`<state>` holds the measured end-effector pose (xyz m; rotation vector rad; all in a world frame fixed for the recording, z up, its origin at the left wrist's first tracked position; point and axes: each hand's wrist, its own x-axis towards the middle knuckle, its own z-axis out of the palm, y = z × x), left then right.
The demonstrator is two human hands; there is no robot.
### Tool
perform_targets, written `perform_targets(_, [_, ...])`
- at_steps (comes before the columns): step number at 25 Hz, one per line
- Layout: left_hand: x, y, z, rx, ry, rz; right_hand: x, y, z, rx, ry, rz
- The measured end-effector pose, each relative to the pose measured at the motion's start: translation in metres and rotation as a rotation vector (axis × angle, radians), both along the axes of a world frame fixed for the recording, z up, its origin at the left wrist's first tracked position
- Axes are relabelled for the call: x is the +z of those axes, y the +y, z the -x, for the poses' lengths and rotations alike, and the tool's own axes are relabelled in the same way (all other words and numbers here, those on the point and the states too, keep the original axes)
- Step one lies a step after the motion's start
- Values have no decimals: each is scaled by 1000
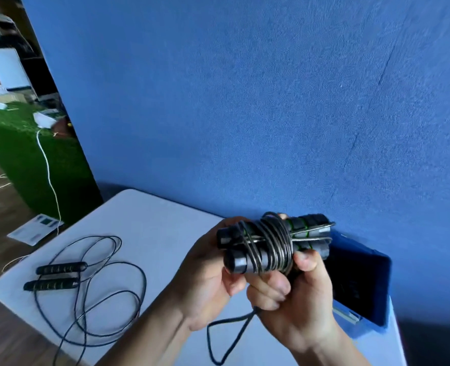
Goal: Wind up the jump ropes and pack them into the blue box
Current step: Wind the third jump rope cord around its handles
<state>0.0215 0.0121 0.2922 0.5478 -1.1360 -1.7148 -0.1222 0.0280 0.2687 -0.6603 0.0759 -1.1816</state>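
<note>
Left hand (205, 281): grips handle ends of wound rope (268, 244).
Right hand (298, 294): clamps the windings, thumb on top.
Location: wound rope above surface (152, 220), beside blue box (361, 286).
Risk: hanging tail loop (226, 336) may unwind if grip slackens.

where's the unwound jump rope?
Head view, lower left: the unwound jump rope lies loose on the white table, handles side by side near its left edge, left of the left hand.
</note>
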Motion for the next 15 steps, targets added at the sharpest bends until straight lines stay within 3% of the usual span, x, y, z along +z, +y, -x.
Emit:
perform_targets(5, [2,-2,-6,-2,-30,79,11,-1,4,4,45,54])
perform_targets(9, [6,-8,-25,-46,-331,199,8,1,10,34,32,19])
perform_targets(12, [4,-16,-33,51,-492,343,6,3,7,75,5,-11])
perform_targets(15, [-4,-16,-20,157,-393,354,9,4,0,94,-9,-17])
